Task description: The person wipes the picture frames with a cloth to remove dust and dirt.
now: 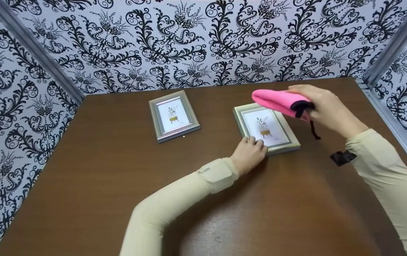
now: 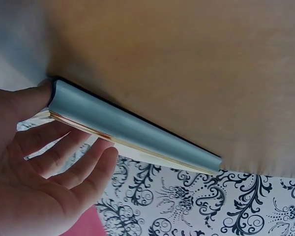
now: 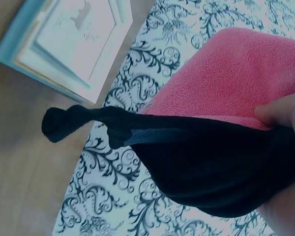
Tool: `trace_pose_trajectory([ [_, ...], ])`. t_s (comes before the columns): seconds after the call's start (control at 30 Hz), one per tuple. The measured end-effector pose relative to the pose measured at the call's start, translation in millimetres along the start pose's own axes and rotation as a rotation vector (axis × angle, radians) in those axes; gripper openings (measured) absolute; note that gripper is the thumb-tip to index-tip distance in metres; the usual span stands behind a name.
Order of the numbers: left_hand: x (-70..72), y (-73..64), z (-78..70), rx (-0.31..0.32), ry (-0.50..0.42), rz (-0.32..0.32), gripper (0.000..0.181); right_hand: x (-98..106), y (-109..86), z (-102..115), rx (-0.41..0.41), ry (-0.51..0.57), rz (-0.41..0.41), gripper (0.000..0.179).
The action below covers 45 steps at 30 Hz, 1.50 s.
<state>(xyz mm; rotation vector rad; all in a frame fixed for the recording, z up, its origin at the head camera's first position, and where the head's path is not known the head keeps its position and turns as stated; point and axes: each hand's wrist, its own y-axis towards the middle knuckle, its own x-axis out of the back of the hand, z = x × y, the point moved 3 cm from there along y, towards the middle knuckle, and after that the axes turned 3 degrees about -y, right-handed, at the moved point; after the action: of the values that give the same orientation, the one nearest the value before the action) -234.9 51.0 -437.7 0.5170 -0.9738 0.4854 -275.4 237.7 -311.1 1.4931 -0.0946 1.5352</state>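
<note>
My left hand (image 1: 249, 155) holds the near left corner of a pale picture frame (image 1: 281, 122) lying face up on the table. The left wrist view shows my thumb (image 2: 34, 101) at the corner of the frame's blue-grey side (image 2: 137, 125), with the other fingers over the front. Above this frame's far right part, my right hand (image 1: 333, 110) grips a folded pink cloth (image 1: 276, 100) with black edging. A black strap (image 3: 78, 115) dangles from the cloth in the right wrist view. The picture shows a plant in a yellow pot.
A second, similar picture frame (image 1: 174, 115) lies face up to the left on the brown wooden table (image 1: 118, 170). Walls with black-and-white scroll pattern (image 1: 189, 42) stand behind and at both sides. Metal rails (image 1: 40, 46) run along the corners.
</note>
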Motion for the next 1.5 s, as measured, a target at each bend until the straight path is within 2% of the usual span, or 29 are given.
trace_pose_trajectory([
  [0.1,5.0,-14.1,-2.5,-0.028,0.002,0.012,0.019,-7,5.2,6,0.023,0.006,0.022,0.062],
  [0.27,15.3,-33.3,-8.7,-0.071,0.0,0.007,0.017,-23,14.4,13,0.012,-0.011,0.079,0.061],
  [0.47,24.7,-53.1,-15.7,-0.108,-0.02,-0.003,0.014,-50,25.6,22,0.048,-0.092,0.148,0.055],
  [0.6,29.2,-64.8,-20.7,-0.126,-0.03,-0.007,0.013,-72,29.4,28,0.073,-0.147,0.206,0.061],
  [0.73,32.6,-73.9,-25.2,-0.142,-0.031,-0.012,0.011,-94,30.0,31,0.083,-0.182,0.259,0.067],
  [0.87,34.6,-80.3,-27.3,-0.149,-0.05,-0.015,0.01,-116,27.2,30,0.083,-0.205,0.305,0.063],
  [1.03,33.7,-83.2,-25.2,-0.103,-0.107,0.009,0.013,-138,20.3,33,0.095,-0.206,0.349,0.059],
  [1.17,33.4,-83.6,-23.5,-0.048,-0.143,0.036,0.02,-145,12.3,39,0.133,-0.237,0.388,0.049],
  [1.3,32.5,-84.7,-20.7,0.001,-0.161,0.072,0.03,-142,7.5,43,0.169,-0.293,0.412,0.041],
  [1.5,31.8,-85.1,-19.0,0.011,-0.213,0.059,0.032,-127,3.1,52,0.18,-0.341,0.483,0.038],
])
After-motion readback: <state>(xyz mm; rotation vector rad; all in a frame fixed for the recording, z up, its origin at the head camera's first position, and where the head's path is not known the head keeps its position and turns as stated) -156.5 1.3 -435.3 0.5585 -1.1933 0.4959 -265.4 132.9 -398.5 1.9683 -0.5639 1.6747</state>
